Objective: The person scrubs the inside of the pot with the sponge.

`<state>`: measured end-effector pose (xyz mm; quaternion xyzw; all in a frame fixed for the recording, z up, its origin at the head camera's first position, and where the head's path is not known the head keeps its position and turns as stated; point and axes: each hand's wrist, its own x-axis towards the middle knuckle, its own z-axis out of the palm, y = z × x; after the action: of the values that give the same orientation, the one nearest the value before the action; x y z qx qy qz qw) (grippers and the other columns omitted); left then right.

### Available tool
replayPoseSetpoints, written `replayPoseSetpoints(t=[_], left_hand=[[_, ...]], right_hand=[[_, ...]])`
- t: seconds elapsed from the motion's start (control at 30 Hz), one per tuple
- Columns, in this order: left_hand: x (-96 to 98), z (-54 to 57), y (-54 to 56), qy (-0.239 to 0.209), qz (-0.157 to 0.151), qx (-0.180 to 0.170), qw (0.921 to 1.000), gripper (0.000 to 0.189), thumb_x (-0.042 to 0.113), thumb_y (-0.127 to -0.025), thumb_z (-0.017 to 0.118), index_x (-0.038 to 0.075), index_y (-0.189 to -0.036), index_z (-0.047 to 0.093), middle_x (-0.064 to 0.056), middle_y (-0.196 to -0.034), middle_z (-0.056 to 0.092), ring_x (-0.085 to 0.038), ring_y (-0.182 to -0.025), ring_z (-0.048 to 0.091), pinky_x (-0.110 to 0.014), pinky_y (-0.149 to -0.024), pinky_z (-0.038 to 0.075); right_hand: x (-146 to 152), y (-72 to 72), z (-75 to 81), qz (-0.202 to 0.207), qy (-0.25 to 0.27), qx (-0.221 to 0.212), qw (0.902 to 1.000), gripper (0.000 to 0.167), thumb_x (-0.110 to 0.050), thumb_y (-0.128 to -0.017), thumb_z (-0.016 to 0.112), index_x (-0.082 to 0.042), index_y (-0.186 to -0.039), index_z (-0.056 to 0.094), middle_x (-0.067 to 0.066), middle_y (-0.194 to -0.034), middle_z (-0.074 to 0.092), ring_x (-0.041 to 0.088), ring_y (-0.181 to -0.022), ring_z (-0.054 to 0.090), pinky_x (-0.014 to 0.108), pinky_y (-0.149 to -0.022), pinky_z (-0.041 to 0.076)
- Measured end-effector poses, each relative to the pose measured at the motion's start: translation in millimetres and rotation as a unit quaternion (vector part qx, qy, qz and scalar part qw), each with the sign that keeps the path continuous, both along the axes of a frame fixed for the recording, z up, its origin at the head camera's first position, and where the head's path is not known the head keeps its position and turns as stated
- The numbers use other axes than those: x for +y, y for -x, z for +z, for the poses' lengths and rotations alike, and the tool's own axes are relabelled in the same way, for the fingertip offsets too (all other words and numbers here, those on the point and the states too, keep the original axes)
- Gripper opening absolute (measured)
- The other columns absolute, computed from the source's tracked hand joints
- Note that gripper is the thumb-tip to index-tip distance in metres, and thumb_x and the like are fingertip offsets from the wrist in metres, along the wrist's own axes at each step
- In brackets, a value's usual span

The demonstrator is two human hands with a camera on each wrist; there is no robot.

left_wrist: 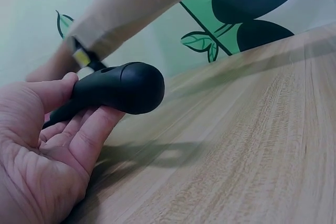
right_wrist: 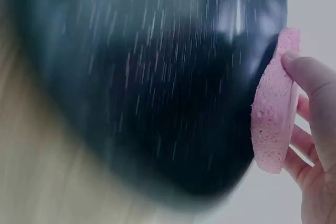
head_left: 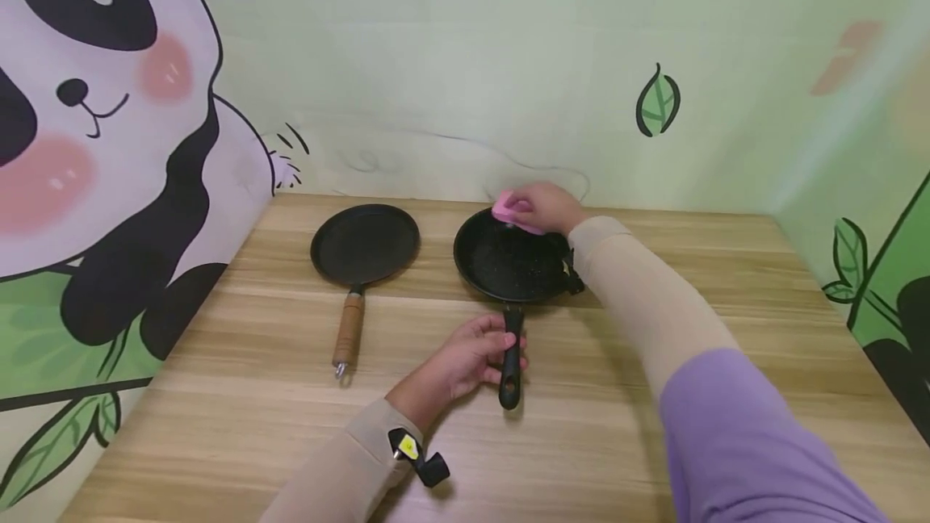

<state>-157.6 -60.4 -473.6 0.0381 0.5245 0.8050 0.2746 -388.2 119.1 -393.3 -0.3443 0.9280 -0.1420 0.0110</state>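
A black frying pan (head_left: 501, 265) lies on the wooden table, its handle (head_left: 512, 370) pointing toward me. My left hand (head_left: 472, 357) grips that handle, thumb on top and fingers underneath, as the left wrist view also shows at the handle's rounded end (left_wrist: 142, 88). At the pan's far rim, my right hand (head_left: 548, 208) pinches a pink sponge (head_left: 503, 207). In the right wrist view the sponge (right_wrist: 275, 108) presses along the pan's inner side wall, thumb on one face and fingers behind. Small light specks dot the pan's dark inside (right_wrist: 157, 77).
To the left, a flat black pan (head_left: 366, 244) with a wooden handle (head_left: 349, 329) rests on the table (head_left: 240, 394). Behind the table rises a pale green wall (head_left: 407, 63) with panda and leaf pictures. Each wrist wears a small black camera mount (head_left: 417, 454).
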Motion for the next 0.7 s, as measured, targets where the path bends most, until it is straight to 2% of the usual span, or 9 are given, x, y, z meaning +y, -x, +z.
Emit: replayPoseSetpoints(t=[0.17,0.3,0.47,0.7], left_hand=[[1.8,-0.5,-0.1,0.005,-0.005,0.001,1.0,0.021,0.005,-0.101,0.054,0.002,-0.121,0.049,-0.004,-0.102,0.069,-0.019,-0.082,0.072,-0.03,-0.056,0.058],[0.5,-0.4,-0.7,0.013,-0.003,0.001,0.9999,0.022,0.005,-0.101,0.054,0.003,-0.122,0.048,-0.004,-0.102,0.068,-0.019,-0.082,0.072,-0.031,-0.058,0.058],[0.4,0.9,-0.6,0.022,-0.003,0.004,0.9998,0.026,0.007,-0.1,0.055,0.002,-0.125,0.046,-0.003,-0.1,0.069,-0.02,-0.083,0.072,-0.032,-0.059,0.058],[3.0,4.7,-1.3,0.034,0.005,-0.004,0.9994,0.025,0.01,-0.1,0.059,0.002,-0.122,0.048,-0.006,-0.101,0.069,-0.02,-0.081,0.073,-0.032,-0.059,0.059]], right_hand=[[59.5,-0.1,3.5,-0.057,0.014,-0.035,0.9976,0.032,-0.02,-0.096,0.066,0.001,-0.12,0.07,0.02,-0.122,0.069,0.037,-0.118,0.061,0.05,-0.107,0.043],[89.1,-8.5,4.2,-0.087,0.028,-0.057,0.9942,0.034,-0.022,-0.097,0.066,0.0,-0.122,0.069,0.022,-0.122,0.068,0.037,-0.113,0.061,0.052,-0.103,0.045],[106.4,-24.2,12.2,-0.111,0.045,-0.056,0.9912,0.033,-0.021,-0.097,0.066,-0.001,-0.122,0.069,0.024,-0.126,0.065,0.038,-0.115,0.06,0.055,-0.103,0.044],[113.0,-39.7,21.8,-0.107,0.053,-0.062,0.9909,0.031,-0.019,-0.096,0.068,-0.002,-0.122,0.069,0.023,-0.126,0.065,0.037,-0.115,0.059,0.054,-0.106,0.043]])
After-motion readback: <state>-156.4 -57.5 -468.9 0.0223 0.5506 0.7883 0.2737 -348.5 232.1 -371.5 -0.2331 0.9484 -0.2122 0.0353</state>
